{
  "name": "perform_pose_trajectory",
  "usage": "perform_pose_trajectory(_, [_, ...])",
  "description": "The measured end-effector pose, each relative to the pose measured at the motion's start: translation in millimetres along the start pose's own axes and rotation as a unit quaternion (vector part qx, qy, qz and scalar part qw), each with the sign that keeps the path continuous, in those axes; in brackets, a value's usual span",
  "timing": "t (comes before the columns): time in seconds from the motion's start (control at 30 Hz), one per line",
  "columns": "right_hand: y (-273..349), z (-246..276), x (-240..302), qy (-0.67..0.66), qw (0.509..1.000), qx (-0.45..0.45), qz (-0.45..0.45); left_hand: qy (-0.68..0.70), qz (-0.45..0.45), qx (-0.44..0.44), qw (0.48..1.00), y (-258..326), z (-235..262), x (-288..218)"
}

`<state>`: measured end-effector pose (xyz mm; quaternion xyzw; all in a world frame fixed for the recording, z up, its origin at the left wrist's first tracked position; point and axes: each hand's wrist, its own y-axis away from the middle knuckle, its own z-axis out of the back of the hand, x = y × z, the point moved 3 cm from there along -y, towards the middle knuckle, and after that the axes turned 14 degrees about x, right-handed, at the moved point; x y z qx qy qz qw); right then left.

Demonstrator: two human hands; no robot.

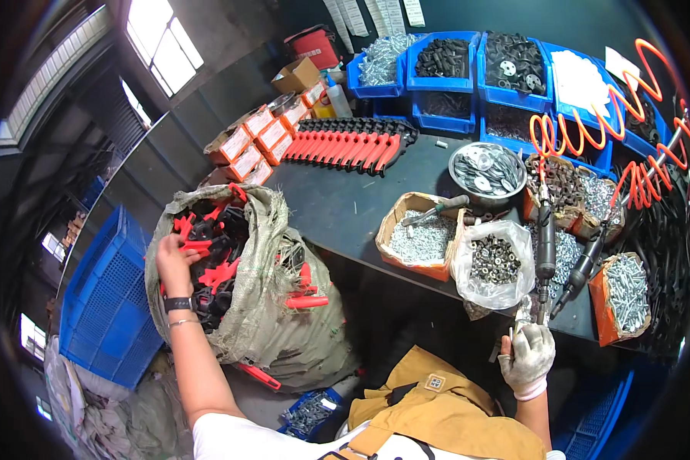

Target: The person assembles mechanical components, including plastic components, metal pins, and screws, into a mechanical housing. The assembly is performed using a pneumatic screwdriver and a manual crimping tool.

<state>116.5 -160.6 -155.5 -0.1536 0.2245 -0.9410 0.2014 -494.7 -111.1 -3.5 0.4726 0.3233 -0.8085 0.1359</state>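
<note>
My left hand (175, 262), bare with a dark band at the wrist, reaches into the mouth of a woven sack (284, 337) at the left. Its fingers close about a red plastic part (197, 247) among a heap of red and black parts. My right hand (529, 354) wears a whitish glove and is raised at the bench's front edge, fingers bent. Something small and pale shows at its fingers, too small to name. Just above it hang the tips of two dark power screwdrivers, the nearer one (545, 238) upright and the other (583, 268) slanted.
Red-and-black assemblies (345, 147) lie in a row on the dark bench (330, 215). Blue bins (445, 80) line its back. Boxes of screws (422, 238), a bag of nuts (494, 261) and a metal bowl (487, 170) stand nearer. Orange coiled hoses (575, 138) hang at right; a blue crate (103, 307) stands left.
</note>
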Motion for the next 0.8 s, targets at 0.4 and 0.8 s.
perform_pose_trajectory(0.4, [-2.0,-5.4,0.2,0.037,0.999,0.005,-0.008,-0.194,-0.28,-0.112,0.934,121.5,-91.8,-119.0])
perform_pose_trajectory(0.8, [-0.8,-10.1,-2.8,0.037,0.999,0.022,-0.013,0.501,-0.025,0.352,0.79,144.2,-334.5,-54.2])
